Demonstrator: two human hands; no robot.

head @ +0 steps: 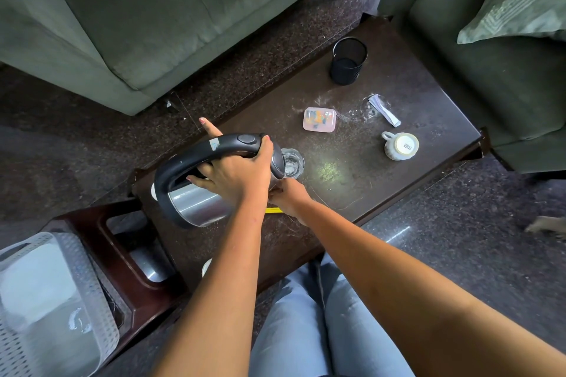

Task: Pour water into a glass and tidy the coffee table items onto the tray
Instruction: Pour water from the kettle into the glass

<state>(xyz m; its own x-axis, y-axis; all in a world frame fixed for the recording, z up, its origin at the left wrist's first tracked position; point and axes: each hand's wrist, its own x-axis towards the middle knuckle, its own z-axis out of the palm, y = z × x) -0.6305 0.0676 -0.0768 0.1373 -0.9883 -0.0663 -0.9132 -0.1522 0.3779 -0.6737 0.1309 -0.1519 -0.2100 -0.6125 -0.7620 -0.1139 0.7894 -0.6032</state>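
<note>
By the table's (428, 86) near left corner sits the tray (137, 294), partly under a white basket (46, 285). The left hand (235, 177) wraps tight round the kettle (199, 205) handle, tipping it over the glass (294, 162) mid-table. Pouring looks under way. The right hand (288, 199) hides beneath; I cannot tell its grip. Farther back, box (319, 119), cup (401, 146), papers (384, 109) and pot (349, 61) wait untidied.

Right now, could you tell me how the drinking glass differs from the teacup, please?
The drinking glass is clear; the teacup is white. The glass stands mouth up, while the teacup shows its stamped base to the camera. The teacup has a handle; the glass has none. The glass sits beside the tilted electric kettle; the teacup lies apart. Both rest on the coffee table.
</note>
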